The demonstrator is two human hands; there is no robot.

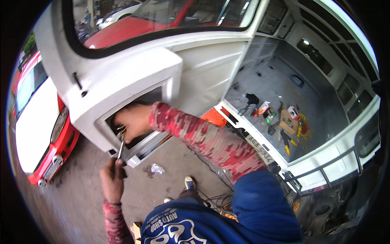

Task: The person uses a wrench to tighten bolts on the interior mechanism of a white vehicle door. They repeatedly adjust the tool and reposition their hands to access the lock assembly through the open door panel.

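Observation:
My left hand (111, 179) is closed around the lower end of a slim silver metal tool (121, 147), whose exact kind I cannot make out. The tool slants up to the fingers of my right hand (134, 122). That hand reaches into a rectangular opening in a white vehicle panel (134, 81), its fingers curled at the opening's left end. A small dark, partly shiny piece shows by the fingertips; the panel and the hand hide most of it. Both forearms wear red camouflage sleeves (203, 136).
Right of me, the white van's grey floor (260, 81) holds yellow-handled pliers (286, 143), a cardboard box (287, 122), yellow wires (304, 128) and small parts. Crumpled foil (157, 168) and cables (221, 201) lie on the ground. A red-and-white car (40, 130) stands left.

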